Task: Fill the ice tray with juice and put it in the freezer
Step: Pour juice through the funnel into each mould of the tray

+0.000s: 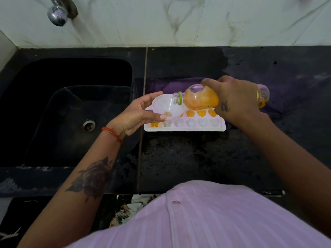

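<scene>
The right hand [236, 97] is wrapped around the middle of a clear bottle [200, 98], fingers closed over its top, tipping it on its side so the uncapped neck with a green ring points left. Orange juice [202, 102] pools along the lower side of the bottle. The neck sits over the rim of a white funnel [166, 107], which the left hand [138, 115] pinches at its left edge, thumb on the near rim and fingers curled behind the far rim. The funnel hangs over the left end of a white tray [184, 128] that lies flat on the dark counter [197, 158], just right of the black sink [71, 108]. Several far-row cells and the near-left cell hold juice; the other near cells look pale and unfilled. A red thread [112, 134] circles the left wrist, and a chrome tap [58, 12] juts from the marble wall above the sink.
</scene>
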Available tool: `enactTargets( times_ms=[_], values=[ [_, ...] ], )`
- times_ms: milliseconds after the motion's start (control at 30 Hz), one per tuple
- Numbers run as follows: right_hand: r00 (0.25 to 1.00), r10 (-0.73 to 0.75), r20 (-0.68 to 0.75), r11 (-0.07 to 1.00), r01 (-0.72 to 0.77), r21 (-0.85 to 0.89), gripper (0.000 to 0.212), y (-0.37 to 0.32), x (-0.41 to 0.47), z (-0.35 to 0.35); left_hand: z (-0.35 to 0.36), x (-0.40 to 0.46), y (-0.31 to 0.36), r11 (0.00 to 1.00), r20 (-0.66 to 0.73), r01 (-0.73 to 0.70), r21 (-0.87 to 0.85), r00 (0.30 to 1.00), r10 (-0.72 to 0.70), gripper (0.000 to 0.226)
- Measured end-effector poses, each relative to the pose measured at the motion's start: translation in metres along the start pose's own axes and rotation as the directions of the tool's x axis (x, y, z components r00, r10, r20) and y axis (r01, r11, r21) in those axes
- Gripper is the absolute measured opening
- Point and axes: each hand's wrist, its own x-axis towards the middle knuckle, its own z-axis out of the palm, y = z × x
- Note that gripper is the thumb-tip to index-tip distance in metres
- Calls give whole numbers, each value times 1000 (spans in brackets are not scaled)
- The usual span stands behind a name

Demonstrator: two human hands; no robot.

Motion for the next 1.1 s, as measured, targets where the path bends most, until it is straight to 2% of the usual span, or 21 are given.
enactTargets(
  times_ms=[400, 733, 1100],
  values=[
    [1000, -18, -13, 999, 18, -50, 53, 5, 2, 4, 2, 3, -1, 999, -25, 19, 29, 1000, -18, 74],
    [1000, -23, 5, 998, 23, 57, 58, 4, 3, 2, 0, -4, 3, 1000, -44, -7, 5, 999, 7, 68],
    [999, 25, -22, 999, -24, 49, 57, 19, -4, -6, 13, 5, 6, 1000, 31, -20, -23, 999, 21, 66]
  ],
)
